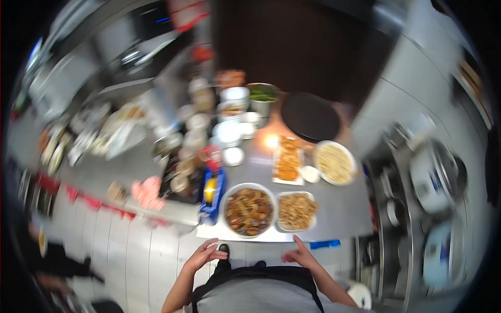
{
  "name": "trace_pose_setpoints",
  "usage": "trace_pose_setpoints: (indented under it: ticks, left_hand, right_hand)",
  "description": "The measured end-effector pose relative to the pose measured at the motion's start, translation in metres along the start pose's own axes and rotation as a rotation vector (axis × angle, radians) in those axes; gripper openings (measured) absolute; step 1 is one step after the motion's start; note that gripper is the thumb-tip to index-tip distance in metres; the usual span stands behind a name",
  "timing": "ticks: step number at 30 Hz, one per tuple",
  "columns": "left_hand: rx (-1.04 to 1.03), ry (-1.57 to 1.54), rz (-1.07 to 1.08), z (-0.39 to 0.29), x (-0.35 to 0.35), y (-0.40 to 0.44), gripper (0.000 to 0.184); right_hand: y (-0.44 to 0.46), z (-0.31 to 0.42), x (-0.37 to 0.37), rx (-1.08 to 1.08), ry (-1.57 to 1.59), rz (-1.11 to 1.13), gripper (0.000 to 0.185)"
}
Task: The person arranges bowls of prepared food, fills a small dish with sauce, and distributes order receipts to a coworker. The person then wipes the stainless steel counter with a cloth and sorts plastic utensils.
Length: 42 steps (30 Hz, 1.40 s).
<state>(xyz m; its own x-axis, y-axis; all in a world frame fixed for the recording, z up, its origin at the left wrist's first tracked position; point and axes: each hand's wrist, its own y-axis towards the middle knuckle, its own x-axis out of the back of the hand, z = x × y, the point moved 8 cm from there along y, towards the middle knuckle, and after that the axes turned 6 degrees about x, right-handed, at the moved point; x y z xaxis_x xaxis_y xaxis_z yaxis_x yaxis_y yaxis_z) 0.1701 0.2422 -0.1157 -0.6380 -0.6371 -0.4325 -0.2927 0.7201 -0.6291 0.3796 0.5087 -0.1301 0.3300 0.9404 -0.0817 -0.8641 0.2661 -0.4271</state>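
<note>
My left hand (205, 255) hovers just off the table's front edge, fingers spread, holding nothing. Below the edge on the other side is my right hand (299, 255), likewise bare, with finger and thumb apart. Closest to both is a large round bowl (223, 210) filled with dark brown chunky food (249, 212). Beside it stands a white rectangular dish (312, 221) of light brown pieces (295, 210). A blue container (211, 214) with something yellow in it lies left of the bowl. Neither hand touches any of these.
Farther back on the metal table (342, 211) are a tray of orange food (288, 159), a bowl of pale food (334, 163) and a black round plate (310, 117). Stacked white bowls (228, 134) stand left. Shelving (389, 261) borders the right; another person (60, 266) is at lower left.
</note>
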Motion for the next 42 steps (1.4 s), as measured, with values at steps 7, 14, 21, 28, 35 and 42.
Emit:
trace_pose_setpoints:
  ticks: [7, 14, 21, 28, 35, 42]
  left_hand:
    - [0.127, 0.454, -0.587, 0.186, 0.145, -0.056, 0.038]
    - [0.414, 0.884, -0.738, 0.340, 0.215, -0.149, 0.042]
    - [0.400, 0.498, -0.810, 0.403, 0.298, -0.224, 0.045]
    - [0.433, 0.410, -0.947, 0.342, 0.437, -0.282, 0.038]
    - [0.255, 0.267, -1.009, 0.231, 0.535, -0.261, 0.032]
    - [0.200, 0.256, -0.993, 0.158, 0.581, -0.242, 0.030]
  right_hand:
    - [0.031, 0.094, -0.097, 0.027, -0.550, 0.736, 0.028]
    - [0.029, 0.340, -0.291, 0.526, -0.581, 1.049, 0.027]
    - [0.122, 0.553, -0.407, 1.509, -0.777, -0.013, 0.030]
    - [0.234, 0.595, -0.432, 1.351, -1.244, -0.764, 0.030]
    - [0.265, 0.638, -0.438, 1.190, -1.400, -0.947, 0.067]
    - [0.328, 0.674, -0.435, 0.991, -1.503, -0.775, 0.061]
